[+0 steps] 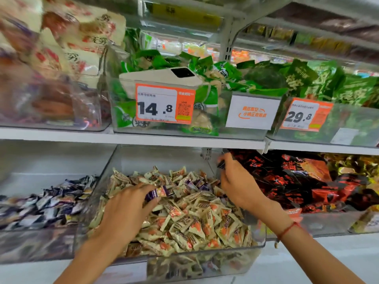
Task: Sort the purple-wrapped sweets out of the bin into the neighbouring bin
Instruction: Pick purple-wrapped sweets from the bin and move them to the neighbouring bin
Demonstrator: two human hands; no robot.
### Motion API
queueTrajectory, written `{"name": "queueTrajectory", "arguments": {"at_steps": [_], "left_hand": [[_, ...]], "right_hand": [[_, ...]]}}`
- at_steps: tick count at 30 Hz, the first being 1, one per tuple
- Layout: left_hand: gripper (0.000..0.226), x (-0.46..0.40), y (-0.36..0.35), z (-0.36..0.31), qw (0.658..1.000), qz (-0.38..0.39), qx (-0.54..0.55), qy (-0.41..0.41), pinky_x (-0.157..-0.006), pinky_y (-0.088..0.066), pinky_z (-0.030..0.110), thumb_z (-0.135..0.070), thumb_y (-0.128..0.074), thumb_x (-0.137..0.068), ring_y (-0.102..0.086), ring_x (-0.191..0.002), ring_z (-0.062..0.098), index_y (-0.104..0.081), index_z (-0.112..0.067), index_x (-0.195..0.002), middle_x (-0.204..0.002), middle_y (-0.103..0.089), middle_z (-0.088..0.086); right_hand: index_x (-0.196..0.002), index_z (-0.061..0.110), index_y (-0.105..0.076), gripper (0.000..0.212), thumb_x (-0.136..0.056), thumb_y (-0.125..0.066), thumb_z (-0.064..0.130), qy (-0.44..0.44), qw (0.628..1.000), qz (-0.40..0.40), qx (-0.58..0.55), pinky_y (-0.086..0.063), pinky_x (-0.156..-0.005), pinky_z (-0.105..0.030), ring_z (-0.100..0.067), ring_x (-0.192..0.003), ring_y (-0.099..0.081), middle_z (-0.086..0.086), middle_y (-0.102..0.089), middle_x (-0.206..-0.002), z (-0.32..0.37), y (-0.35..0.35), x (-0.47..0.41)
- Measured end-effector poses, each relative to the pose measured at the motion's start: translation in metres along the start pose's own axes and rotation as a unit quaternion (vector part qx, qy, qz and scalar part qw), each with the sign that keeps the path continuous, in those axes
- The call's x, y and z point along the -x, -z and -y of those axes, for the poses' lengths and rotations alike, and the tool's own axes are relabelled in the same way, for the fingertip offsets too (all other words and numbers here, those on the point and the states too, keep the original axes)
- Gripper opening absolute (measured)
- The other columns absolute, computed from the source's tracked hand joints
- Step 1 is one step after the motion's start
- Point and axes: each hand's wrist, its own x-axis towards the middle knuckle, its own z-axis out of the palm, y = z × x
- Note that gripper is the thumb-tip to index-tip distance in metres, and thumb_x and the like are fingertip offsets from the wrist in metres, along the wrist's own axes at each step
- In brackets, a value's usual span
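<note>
A purple-wrapped sweet (156,193) is pinched between thumb and fingers of the left hand (127,210) over the middle bin (205,257) of cream-wrapped sweets (190,218). It is judged light, crinkly and slippery, best taken by its body. Further back, something small and dark, hard to identify, is pinched by the right hand (235,181); more purple sweets (195,184) lie half buried, and the left neighbouring bin (41,203) is blurred

Orange price tag (165,104) on the clear upper bin: "14.8", with QR code. Second orange price tag (306,114), bin to the right: "29.8". White sign (252,112) between them: orange Chinese characters.
</note>
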Motion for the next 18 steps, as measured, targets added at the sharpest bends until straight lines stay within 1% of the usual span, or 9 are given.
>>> {"name": "queueTrajectory", "arguments": {"at_steps": [3, 5, 7, 9, 12, 13, 15, 16, 18], "left_hand": [[0.043, -0.001, -0.001, 0.003, 0.999, -0.023, 0.027, 0.006, -0.071, -0.046, 0.012, -0.048, -0.045, -0.093, -0.048, -0.052, -0.001, -0.051, -0.032, -0.132, -0.127, -0.059, -0.011], [0.042, 0.0, 0.0, 0.003, 0.998, -0.024, 0.05, 0.013, -0.063, -0.045, 0.009, -0.046, -0.046, -0.093, -0.052, -0.052, -0.003, -0.05, -0.032, -0.133, -0.128, -0.057, -0.012], [0.042, 0.001, 0.002, 0.003, 0.998, -0.019, 0.063, 0.016, -0.056, -0.044, 0.007, -0.046, -0.046, -0.094, -0.048, -0.043, -0.003, -0.048, -0.035, -0.135, -0.131, -0.055, -0.014], [0.042, 0.003, 0.002, 0.003, 0.997, -0.017, 0.069, 0.017, -0.052, -0.042, 0.008, -0.045, -0.046, -0.094, -0.047, -0.042, -0.002, -0.046, -0.037, -0.136, -0.132, -0.053, -0.016], [0.041, 0.006, 0.0, 0.003, 0.997, -0.014, 0.071, 0.01, -0.064, -0.047, 0.012, -0.044, -0.046, -0.095, -0.049, -0.049, -0.005, -0.046, -0.037, -0.135, -0.128, -0.056, -0.015], [0.04, 0.006, 0.0, 0.003, 0.998, -0.014, 0.069, 0.008, -0.071, -0.049, 0.014, -0.044, -0.046, -0.095, -0.047, -0.05, -0.004, -0.046, -0.037, -0.135, -0.128, -0.056, -0.015], [0.04, 0.007, 0.0, 0.003, 0.998, -0.011, 0.068, 0.005, -0.082, -0.051, 0.019, -0.044, -0.047, -0.095, -0.044, -0.049, -0.001, -0.047, -0.037, -0.134, -0.128, -0.056, -0.015], [0.04, 0.008, 0.0, 0.002, 0.997, -0.011, 0.071, 0.005, -0.085, -0.051, 0.02, -0.043, -0.047, -0.095, -0.044, -0.049, -0.002, -0.047, -0.037, -0.134, -0.128, -0.056, -0.015], [0.04, 0.008, 0.0, 0.0, 0.997, -0.016, 0.08, 0.004, -0.089, -0.05, 0.021, -0.043, -0.048, -0.095, -0.044, -0.046, -0.005, -0.048, -0.036, -0.134, -0.129, -0.056, -0.014]], "right_hand": [[-0.107, 0.014, -0.043, 0.015, -0.093, -0.046, 0.01, -0.08, 0.988, 0.13, -0.025, -0.041, -0.057, -0.032, -0.02, -0.07, -0.054, -0.003, -0.055, -0.08, 0.004, -0.021, -0.034], [-0.115, 0.011, -0.047, 0.023, -0.091, -0.045, 0.009, -0.109, 0.976, 0.188, -0.001, -0.048, -0.072, -0.035, -0.03, -0.092, -0.06, -0.011, -0.061, -0.1, 0.001, -0.04, -0.053], [-0.124, 0.008, -0.046, 0.031, -0.093, -0.042, 0.006, -0.12, 0.962, 0.241, 0.035, -0.044, -0.079, -0.034, -0.033, -0.11, -0.055, -0.014, -0.057, -0.12, -0.001, -0.056, -0.066], [-0.126, 0.005, -0.047, 0.029, -0.097, -0.042, 0.008, -0.126, 0.946, 0.293, 0.063, -0.043, -0.081, -0.032, -0.029, -0.11, -0.055, -0.013, -0.056, -0.125, -0.003, -0.067, -0.073], [-0.103, 0.014, -0.052, 0.019, -0.102, -0.041, 0.03, -0.105, 0.928, 0.349, 0.08, -0.041, -0.069, -0.025, -0.013, -0.078, -0.051, 0.0, -0.056, -0.094, -0.005, -0.085, -0.079], [-0.105, 0.013, -0.052, 0.02, -0.101, -0.043, 0.031, -0.1, 0.924, 0.358, 0.091, -0.042, -0.067, -0.025, -0.012, -0.075, -0.05, 0.0, -0.056, -0.093, -0.007, -0.09, -0.081], [-0.123, 0.01, -0.053, 0.029, -0.099, -0.046, 0.026, -0.091, 0.924, 0.358, 0.097, -0.046, -0.077, -0.029, -0.019, -0.089, -0.056, -0.006, -0.061, -0.112, -0.008, -0.094, -0.083], [-0.122, 0.011, -0.055, 0.028, -0.099, -0.047, 0.024, -0.081, 0.927, 0.354, 0.093, -0.045, -0.079, -0.03, -0.021, -0.092, -0.055, -0.007, -0.061, -0.115, -0.006, -0.091, -0.082], [-0.109, 0.014, -0.06, 0.017, -0.098, -0.049, 0.021, -0.062, 0.936, 0.34, 0.07, -0.042, -0.071, -0.024, -0.021, -0.086, -0.053, -0.006, -0.06, -0.105, -0.004, -0.084, -0.081]]}}
